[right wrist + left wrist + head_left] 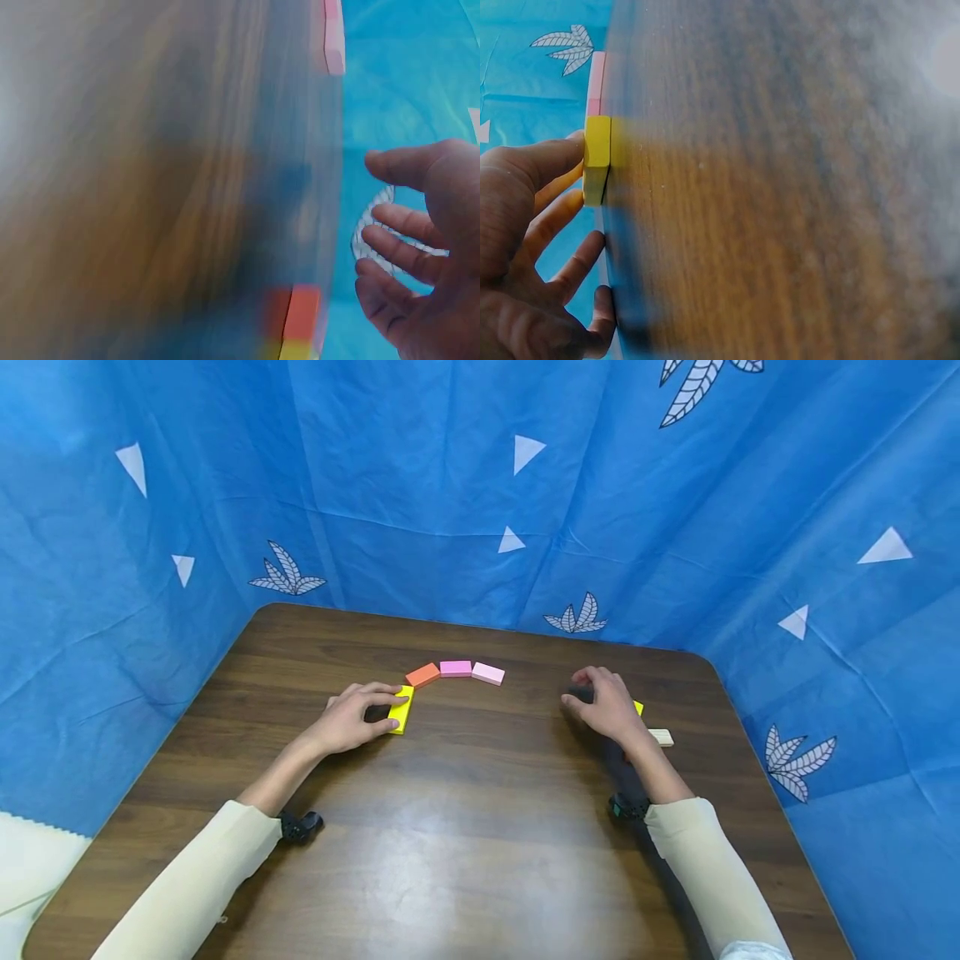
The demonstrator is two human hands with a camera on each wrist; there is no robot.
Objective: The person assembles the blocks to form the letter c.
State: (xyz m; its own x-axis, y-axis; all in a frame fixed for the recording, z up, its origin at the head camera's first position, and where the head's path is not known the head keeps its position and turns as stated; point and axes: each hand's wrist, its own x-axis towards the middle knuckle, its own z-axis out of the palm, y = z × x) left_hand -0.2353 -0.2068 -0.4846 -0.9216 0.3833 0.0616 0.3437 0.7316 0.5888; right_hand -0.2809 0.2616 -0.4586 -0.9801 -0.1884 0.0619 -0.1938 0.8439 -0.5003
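My left hand (349, 720) pinches a flat yellow block (402, 710) on the table, thumb at its near end and fingertips toward the far end. Just beyond it, an orange block (423, 675), a pink block (455, 669) and a pale pink block (488, 673) form a curved row. On the right side my right hand (606, 703) hovers with loosely bent fingers, holding nothing. Partly hidden behind that hand are another yellow block (638, 707) and a pale wooden block (662, 737). A red block (302, 311) shows low in the right wrist view.
Brown wood-grain table (480, 810) underneath, its rounded far edge close to the row of blocks. A blue patterned curtain (420, 485) hangs behind and along both sides. Dark wrist devices (300, 827) sit at both cuffs.
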